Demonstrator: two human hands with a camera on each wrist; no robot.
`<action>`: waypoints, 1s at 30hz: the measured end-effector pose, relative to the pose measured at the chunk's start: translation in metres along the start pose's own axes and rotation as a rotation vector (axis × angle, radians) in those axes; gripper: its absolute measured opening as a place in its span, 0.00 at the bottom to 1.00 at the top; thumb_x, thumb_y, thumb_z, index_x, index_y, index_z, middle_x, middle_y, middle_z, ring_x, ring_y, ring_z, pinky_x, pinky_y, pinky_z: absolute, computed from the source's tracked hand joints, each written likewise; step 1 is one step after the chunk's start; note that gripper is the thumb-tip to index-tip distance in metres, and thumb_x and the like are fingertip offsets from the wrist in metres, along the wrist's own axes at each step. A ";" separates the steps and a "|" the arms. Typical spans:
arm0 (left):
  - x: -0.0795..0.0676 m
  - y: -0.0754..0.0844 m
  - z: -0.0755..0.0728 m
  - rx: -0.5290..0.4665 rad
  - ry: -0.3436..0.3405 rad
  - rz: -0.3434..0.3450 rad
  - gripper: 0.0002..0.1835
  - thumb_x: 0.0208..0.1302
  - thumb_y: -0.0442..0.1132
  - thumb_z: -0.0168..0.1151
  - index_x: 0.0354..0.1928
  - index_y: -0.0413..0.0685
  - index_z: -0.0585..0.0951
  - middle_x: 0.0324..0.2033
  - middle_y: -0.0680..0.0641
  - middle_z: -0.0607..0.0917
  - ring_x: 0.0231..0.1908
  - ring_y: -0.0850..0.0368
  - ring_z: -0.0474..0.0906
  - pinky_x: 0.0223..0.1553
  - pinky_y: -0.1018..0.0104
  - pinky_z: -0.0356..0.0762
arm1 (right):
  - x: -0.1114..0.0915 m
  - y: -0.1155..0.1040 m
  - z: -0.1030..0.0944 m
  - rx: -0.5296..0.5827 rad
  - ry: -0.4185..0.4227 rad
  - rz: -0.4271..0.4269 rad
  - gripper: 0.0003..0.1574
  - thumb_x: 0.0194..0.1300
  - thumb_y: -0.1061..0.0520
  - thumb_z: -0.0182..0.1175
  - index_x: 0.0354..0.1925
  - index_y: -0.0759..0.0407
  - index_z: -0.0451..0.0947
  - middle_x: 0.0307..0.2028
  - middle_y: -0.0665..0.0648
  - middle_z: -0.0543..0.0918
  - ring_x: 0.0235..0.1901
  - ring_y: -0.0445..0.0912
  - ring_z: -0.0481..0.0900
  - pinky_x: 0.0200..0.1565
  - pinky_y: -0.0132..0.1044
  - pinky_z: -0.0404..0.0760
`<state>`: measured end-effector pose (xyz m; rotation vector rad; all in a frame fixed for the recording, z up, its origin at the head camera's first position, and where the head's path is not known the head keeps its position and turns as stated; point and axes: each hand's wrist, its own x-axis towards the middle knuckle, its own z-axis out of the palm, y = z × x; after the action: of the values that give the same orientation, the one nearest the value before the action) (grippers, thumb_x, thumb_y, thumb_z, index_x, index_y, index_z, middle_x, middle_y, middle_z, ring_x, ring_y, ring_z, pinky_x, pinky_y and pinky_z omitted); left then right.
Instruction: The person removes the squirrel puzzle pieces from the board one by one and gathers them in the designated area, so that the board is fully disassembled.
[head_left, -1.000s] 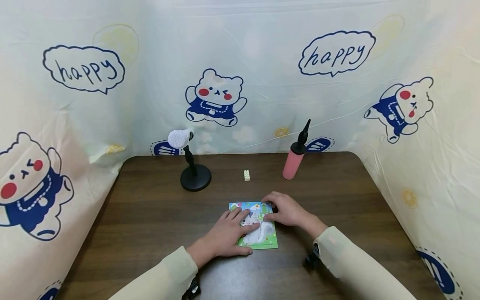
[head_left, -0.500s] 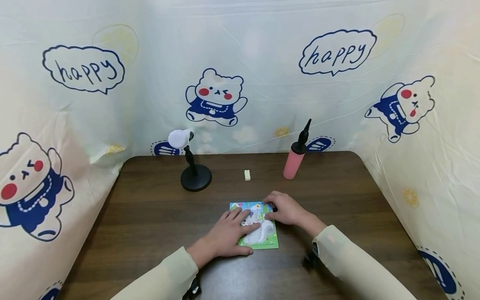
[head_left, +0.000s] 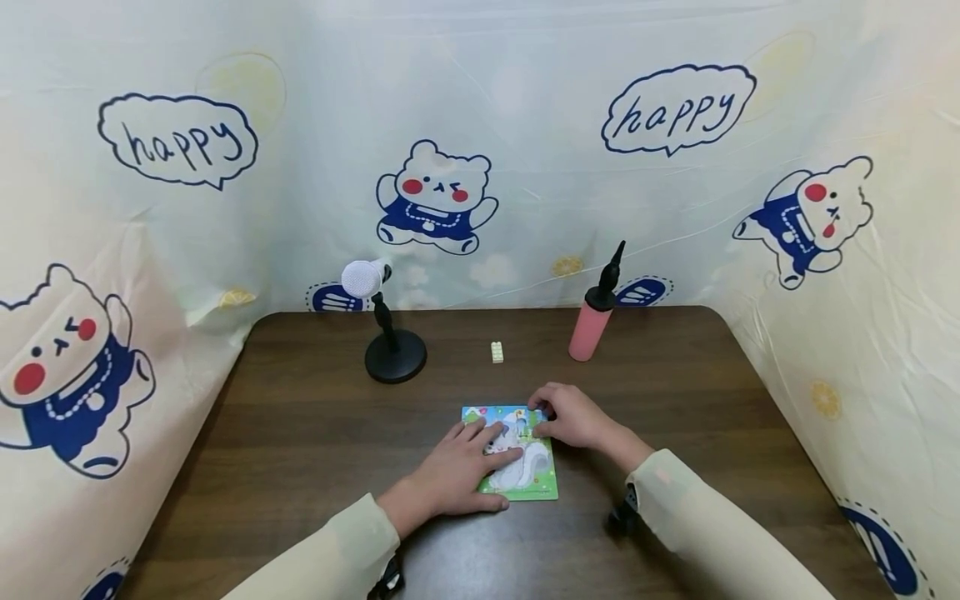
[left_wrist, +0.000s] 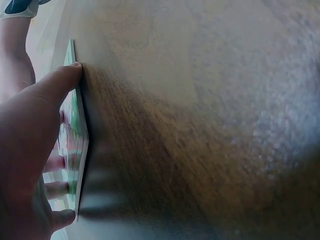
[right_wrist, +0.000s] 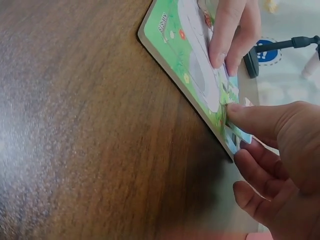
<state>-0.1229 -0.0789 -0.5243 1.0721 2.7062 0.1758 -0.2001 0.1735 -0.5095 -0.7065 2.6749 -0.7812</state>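
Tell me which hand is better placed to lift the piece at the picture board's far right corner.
Probably the right hand: it already pinches the raised piece, while the left hand lies spread across the picture board.

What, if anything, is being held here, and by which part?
The right hand pinches what looks like a puzzle piece by its edge; the left hand rests on the picture board.

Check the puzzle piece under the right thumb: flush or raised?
Raised along one edge: the right wrist view shows a gap between the puzzle piece and the puzzle board. Whether fully out, cannot tell.
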 end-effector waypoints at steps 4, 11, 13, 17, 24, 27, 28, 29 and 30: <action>0.002 -0.001 0.001 0.003 0.005 -0.002 0.40 0.65 0.76 0.52 0.78 0.78 0.62 0.79 0.45 0.59 0.78 0.38 0.55 0.74 0.35 0.54 | 0.000 0.002 -0.003 0.079 0.033 0.001 0.13 0.62 0.58 0.74 0.46 0.55 0.86 0.38 0.50 0.83 0.36 0.42 0.77 0.42 0.37 0.80; 0.003 0.000 0.002 0.015 0.012 0.009 0.40 0.65 0.77 0.51 0.78 0.78 0.62 0.79 0.45 0.60 0.77 0.38 0.57 0.73 0.35 0.56 | -0.006 0.013 -0.007 0.179 0.107 -0.034 0.08 0.63 0.58 0.73 0.43 0.53 0.88 0.38 0.50 0.85 0.36 0.41 0.79 0.41 0.34 0.81; 0.003 0.000 0.002 0.011 0.017 0.012 0.40 0.65 0.77 0.52 0.77 0.78 0.63 0.79 0.45 0.61 0.76 0.38 0.57 0.73 0.34 0.56 | -0.009 0.020 -0.011 0.199 0.133 -0.028 0.08 0.63 0.58 0.73 0.42 0.52 0.88 0.38 0.50 0.86 0.36 0.41 0.81 0.41 0.34 0.82; 0.002 -0.001 0.006 -0.002 0.046 0.012 0.42 0.63 0.78 0.53 0.77 0.76 0.65 0.78 0.45 0.62 0.76 0.39 0.58 0.72 0.33 0.56 | -0.018 0.035 -0.027 0.212 0.149 0.012 0.07 0.64 0.58 0.73 0.42 0.50 0.88 0.39 0.48 0.86 0.37 0.42 0.82 0.42 0.36 0.83; -0.010 -0.012 0.020 -0.072 0.120 -0.006 0.52 0.56 0.84 0.51 0.80 0.71 0.60 0.80 0.46 0.57 0.78 0.41 0.53 0.73 0.32 0.51 | -0.051 0.077 -0.055 0.151 0.145 0.060 0.05 0.64 0.58 0.72 0.40 0.53 0.89 0.38 0.50 0.87 0.39 0.44 0.84 0.46 0.43 0.85; -0.017 -0.019 0.016 -0.089 0.135 -0.015 0.52 0.56 0.84 0.52 0.80 0.69 0.61 0.80 0.46 0.57 0.78 0.42 0.54 0.73 0.32 0.52 | -0.064 0.093 -0.067 0.127 0.151 0.097 0.04 0.64 0.59 0.72 0.40 0.54 0.88 0.38 0.52 0.87 0.39 0.46 0.84 0.44 0.44 0.85; -0.020 -0.021 0.014 -0.092 0.133 -0.024 0.52 0.56 0.83 0.53 0.79 0.69 0.62 0.80 0.47 0.57 0.78 0.42 0.54 0.74 0.33 0.52 | -0.067 0.098 -0.070 0.123 0.155 0.115 0.04 0.64 0.59 0.72 0.39 0.54 0.88 0.37 0.52 0.87 0.38 0.46 0.84 0.43 0.43 0.85; -0.022 -0.024 0.012 -0.092 0.133 -0.029 0.52 0.56 0.83 0.53 0.79 0.69 0.62 0.80 0.47 0.57 0.78 0.42 0.54 0.73 0.33 0.52 | -0.070 0.103 -0.074 0.123 0.158 0.133 0.04 0.64 0.59 0.72 0.39 0.55 0.88 0.37 0.53 0.87 0.37 0.46 0.84 0.41 0.42 0.85; -0.024 -0.027 0.010 -0.091 0.132 -0.036 0.52 0.56 0.83 0.54 0.79 0.69 0.63 0.80 0.47 0.58 0.78 0.43 0.55 0.73 0.33 0.52 | -0.073 0.108 -0.077 0.122 0.160 0.141 0.04 0.64 0.59 0.72 0.39 0.56 0.88 0.37 0.54 0.87 0.36 0.46 0.83 0.39 0.41 0.84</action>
<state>-0.1217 -0.1147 -0.5357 1.0194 2.8008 0.3729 -0.2080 0.3240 -0.4988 -0.4375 2.7516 -0.9897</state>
